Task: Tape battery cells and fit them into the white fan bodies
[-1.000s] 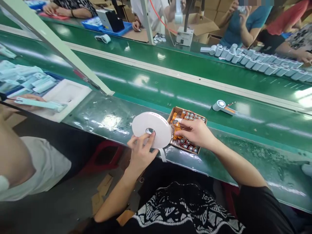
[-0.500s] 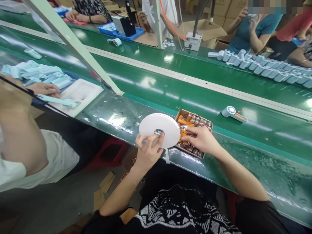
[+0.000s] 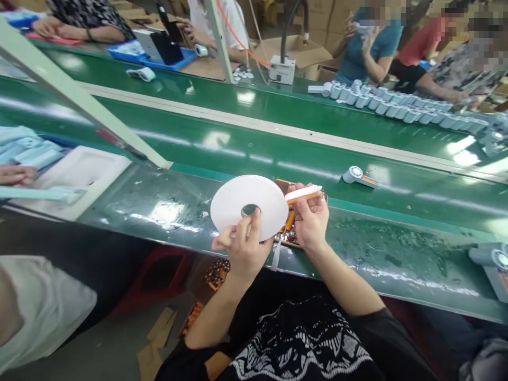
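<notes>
My left hand (image 3: 248,243) grips a large white roll of tape (image 3: 230,203), with fingers at its centre hole. A loose strip of tape (image 3: 277,256) hangs from the roll's lower edge. In my right hand (image 3: 313,222) is an orange battery (image 3: 304,198) with a white strip along its top, held between thumb and fingers just right of the roll. Beneath that hand, a cardboard box (image 3: 280,183) of orange batteries with wires sits on the bench, partly hidden by the roll and the hand.
A green conveyor (image 3: 238,151) runs across beyond the bench. On it rests a pale blue device (image 3: 354,174) with an orange part. Another device (image 3: 492,259) lies at the bench's right. A slanted post (image 3: 87,106) and a white tray (image 3: 99,164) are left. Co-workers sit on both sides.
My right hand has lifted an orange battery out of the box and turned over, palm up, beside the roll. The roll has tilted flatter. The view has swung to the right.
</notes>
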A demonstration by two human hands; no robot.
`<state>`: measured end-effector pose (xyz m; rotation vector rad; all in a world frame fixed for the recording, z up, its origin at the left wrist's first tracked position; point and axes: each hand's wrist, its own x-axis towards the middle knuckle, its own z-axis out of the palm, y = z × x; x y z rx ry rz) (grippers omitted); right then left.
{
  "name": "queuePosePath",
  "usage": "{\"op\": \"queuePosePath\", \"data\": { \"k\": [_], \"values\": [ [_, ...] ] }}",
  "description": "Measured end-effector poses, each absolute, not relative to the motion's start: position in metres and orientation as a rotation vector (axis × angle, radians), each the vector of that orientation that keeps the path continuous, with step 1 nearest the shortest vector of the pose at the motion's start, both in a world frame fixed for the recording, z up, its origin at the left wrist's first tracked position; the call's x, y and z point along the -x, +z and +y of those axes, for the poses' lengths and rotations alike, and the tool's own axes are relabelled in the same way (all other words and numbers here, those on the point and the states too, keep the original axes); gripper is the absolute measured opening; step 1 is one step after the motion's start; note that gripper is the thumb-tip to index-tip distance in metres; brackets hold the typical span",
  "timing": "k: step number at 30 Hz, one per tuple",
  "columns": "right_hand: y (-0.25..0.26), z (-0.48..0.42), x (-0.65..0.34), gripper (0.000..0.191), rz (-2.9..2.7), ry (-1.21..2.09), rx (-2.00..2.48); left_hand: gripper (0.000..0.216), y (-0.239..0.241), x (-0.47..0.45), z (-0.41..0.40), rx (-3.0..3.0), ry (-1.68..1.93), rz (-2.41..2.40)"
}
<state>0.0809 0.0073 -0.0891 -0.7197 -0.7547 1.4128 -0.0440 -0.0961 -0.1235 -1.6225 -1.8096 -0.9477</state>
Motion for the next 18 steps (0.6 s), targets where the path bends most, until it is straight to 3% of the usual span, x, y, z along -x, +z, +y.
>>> {"op": "queuePosePath", "data": {
  "k": [8,11,15,18],
  "values": [
    [-0.064,0.006,-0.102,0.053,-0.862,1.451,0.624,0.088,-0.109,0.041,-0.100,1.821,-1.217,-1.713],
    [-0.041,0.037,-0.138,0.045,-0.958,1.242,0.622,0.089,-0.100,0.041,-0.120,1.990,-1.235,-1.637],
    [-0.029,0.092,-0.208,0.036,-0.933,0.823,0.617,0.073,-0.124,0.067,-0.147,2.253,-1.171,-1.700],
    [-0.056,0.101,-0.243,0.048,-1.005,0.932,0.757,0.057,-0.158,0.121,-0.143,1.872,-0.987,-2.172]
  ]
}}
